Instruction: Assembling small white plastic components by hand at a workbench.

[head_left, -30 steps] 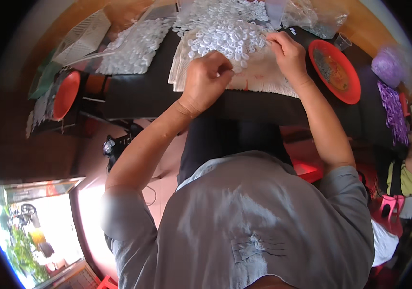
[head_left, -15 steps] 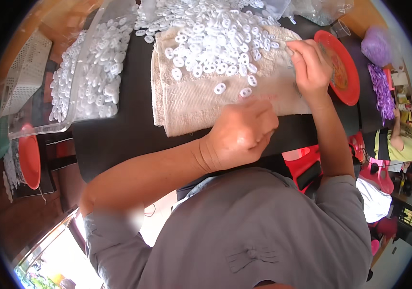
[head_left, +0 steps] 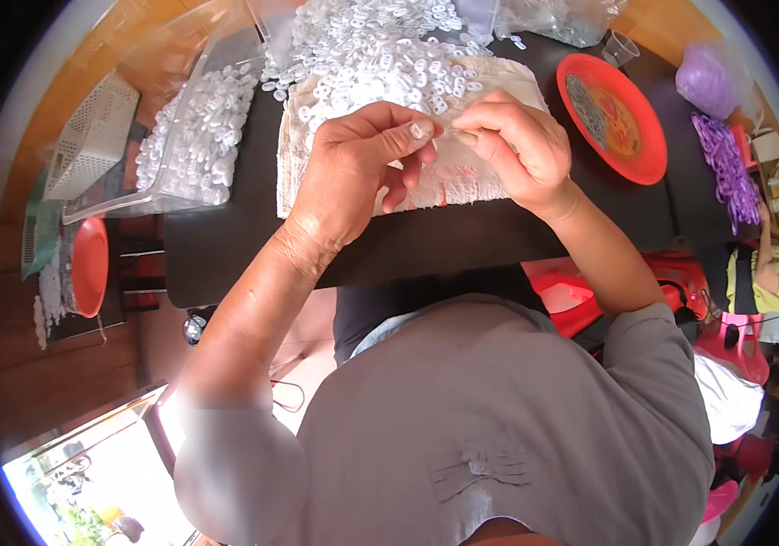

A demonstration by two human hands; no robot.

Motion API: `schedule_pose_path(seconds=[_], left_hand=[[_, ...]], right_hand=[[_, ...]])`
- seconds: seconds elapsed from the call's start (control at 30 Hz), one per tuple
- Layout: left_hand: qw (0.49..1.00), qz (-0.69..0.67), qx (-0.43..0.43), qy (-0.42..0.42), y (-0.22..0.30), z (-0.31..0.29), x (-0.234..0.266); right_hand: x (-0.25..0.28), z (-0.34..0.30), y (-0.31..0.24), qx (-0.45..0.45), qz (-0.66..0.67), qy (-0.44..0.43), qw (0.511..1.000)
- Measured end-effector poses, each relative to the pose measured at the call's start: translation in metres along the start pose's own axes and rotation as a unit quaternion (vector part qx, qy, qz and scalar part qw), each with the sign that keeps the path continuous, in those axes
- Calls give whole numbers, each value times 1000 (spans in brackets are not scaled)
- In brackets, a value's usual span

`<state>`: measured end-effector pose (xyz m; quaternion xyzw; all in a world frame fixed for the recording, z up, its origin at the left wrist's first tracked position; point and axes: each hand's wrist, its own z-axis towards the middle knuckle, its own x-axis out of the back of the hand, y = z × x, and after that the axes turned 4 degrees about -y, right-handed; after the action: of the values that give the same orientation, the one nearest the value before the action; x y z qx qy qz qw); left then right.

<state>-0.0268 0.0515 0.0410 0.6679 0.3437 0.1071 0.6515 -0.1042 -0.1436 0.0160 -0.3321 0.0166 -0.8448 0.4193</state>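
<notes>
My left hand (head_left: 353, 168) and my right hand (head_left: 521, 150) meet over the beige towel (head_left: 498, 187), fingertips almost touching. Thumb and forefinger of each hand are pinched together; whatever lies between them is too small to make out. Just beyond the hands, a heap of white oval pieces with two holes (head_left: 380, 77) spreads over the towel's far half. To the right, a red oval plate (head_left: 653, 164) holds a pile of small grey parts (head_left: 587, 109), whose kind I cannot tell.
A clear plastic bin (head_left: 148, 202) of the same white pieces stands left, beside a white perforated basket (head_left: 89, 146). Far right are a clear cup (head_left: 621, 47), a purple bundle (head_left: 706, 80) and purple strands (head_left: 726, 173). Another person in yellow-green (head_left: 776, 273) is at the right edge.
My left hand has risen from near the table's front edge to the towel and turned, showing its thumb. My right hand has moved left, away from the plate, to meet it.
</notes>
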Motion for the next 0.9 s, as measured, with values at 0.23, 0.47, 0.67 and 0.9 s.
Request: schedule_pose_path(seconds=[0.23,0.47,0.67,0.9], left_hand=[[999,14,4,31,6,7,-21],[999,-20,18,-18,2,27,-29],[1000,1,-3,2,6,51,-34],[999,45,-8,13,7,60,-39]], right_hand=[[1,-6,3,-32,56,52,997],[10,-9,6,-57,78,76,992],[19,-10,20,-110,50,96,988],[30,-11,28,-131,24,51,990]])
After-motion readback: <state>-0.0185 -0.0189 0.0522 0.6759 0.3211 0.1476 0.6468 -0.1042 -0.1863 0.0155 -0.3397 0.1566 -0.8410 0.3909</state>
